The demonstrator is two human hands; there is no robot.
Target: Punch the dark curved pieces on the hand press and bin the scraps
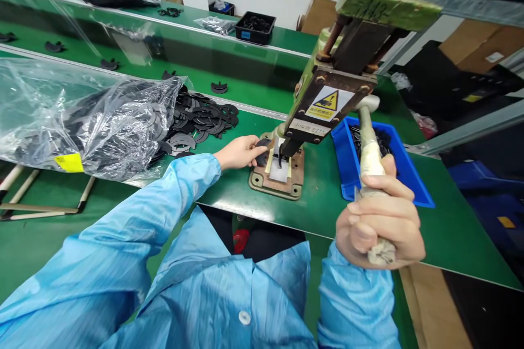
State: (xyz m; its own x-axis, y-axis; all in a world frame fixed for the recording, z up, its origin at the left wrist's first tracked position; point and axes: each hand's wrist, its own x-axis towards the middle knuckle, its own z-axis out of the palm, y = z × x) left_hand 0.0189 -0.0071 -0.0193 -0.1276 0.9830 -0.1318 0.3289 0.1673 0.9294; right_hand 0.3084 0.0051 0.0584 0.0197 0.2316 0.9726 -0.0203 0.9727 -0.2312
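The right hand (382, 223) is clenched around the tape-wrapped lever handle (370, 158) of a small green hand press (327, 98), fist closed near the lower end of the handle. The left hand (239, 151) pinches a flat black curved part (263, 151) between fingers and thumb, holding it at the edge of the press's base plate (276, 174), just beside the punch tip, which stands over a pale pad on that plate. Whether the part already sits fully under the punch cannot be told from this angle.

In the head view, a heap of like black parts (200, 117) spills from a clear plastic bag (82, 114) to the left of the press, and it looks large, so most of the stock seems unpressed. To the right of the press a blue bin (347, 169) holds some dark pieces, probably those already pressed; it is only partly filled. The current part appears to be in the placing stage, with the stroke not yet visibly completed. Loose parts lie on the green conveyor (245, 87) behind, and a black tray (256, 27) stands farther back.
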